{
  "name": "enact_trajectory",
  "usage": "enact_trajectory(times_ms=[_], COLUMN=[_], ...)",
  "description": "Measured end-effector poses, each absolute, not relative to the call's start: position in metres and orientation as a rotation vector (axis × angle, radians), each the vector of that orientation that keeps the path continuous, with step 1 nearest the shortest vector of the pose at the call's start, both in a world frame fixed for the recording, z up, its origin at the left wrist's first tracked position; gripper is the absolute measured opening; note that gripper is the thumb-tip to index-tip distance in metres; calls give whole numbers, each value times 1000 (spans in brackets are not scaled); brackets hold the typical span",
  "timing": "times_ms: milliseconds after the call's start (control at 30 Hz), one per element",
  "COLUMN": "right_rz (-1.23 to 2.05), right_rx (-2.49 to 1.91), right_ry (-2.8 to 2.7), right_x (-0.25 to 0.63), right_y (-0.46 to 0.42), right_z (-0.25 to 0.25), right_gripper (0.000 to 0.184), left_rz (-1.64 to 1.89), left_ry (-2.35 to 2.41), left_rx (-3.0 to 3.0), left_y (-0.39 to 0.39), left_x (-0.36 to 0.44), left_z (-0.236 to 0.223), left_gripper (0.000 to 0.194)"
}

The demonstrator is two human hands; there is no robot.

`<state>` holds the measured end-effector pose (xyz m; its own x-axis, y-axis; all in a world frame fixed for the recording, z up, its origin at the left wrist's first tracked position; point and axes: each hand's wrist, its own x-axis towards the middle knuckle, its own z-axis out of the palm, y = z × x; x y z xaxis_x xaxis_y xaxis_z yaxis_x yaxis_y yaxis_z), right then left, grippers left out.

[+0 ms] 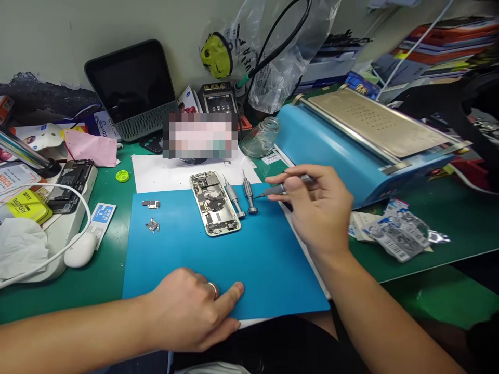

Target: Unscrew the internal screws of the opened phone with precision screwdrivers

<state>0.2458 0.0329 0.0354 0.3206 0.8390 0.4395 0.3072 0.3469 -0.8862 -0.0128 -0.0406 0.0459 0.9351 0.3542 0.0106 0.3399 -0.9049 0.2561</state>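
Note:
My left hand [195,309] rests at the near edge of a blue mat [187,259]. Its index finger points out flat, thumb below, and nothing is held. My right hand [319,208] grips a grey precision screwdriver [273,190], its thin tip aimed left, close by the screwdrivers on the mat. Those are two similar grey screwdrivers, one [234,199] beside the phone and another [248,192] to its right. An opened phone body [215,205] lies on the mat with its inside showing. Two small circuit boards, one [151,204] above the other [153,224], lie to the left.
A blue machine with a metal plate [378,122] stands at the right, beside a glass jar [262,137]. Plastic packets [401,234] lie nearer. At the left are a white earbud-like case [80,250] with a cable, another opened phone [72,184], and a screen device [130,88] behind.

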Motion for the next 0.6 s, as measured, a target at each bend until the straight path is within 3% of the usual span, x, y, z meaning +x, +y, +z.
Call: enact_trajectory(times_ms=[100,300,600], right_rz=[435,111,132], right_rx=[-1313,-1360,-1261], right_ry=[-1364,-1483,-1479], right_x=[248,247,243], right_y=[34,30,27], right_z=[29,27,27], right_gripper=[29,21,24], left_rz=[71,36,111], left_ry=[519,520,513], left_rx=[2841,2842,2847], left_y=[-40,-39,-40], left_x=[-13,-12,-12], left_z=[46,47,48], left_gripper=[49,50,48])
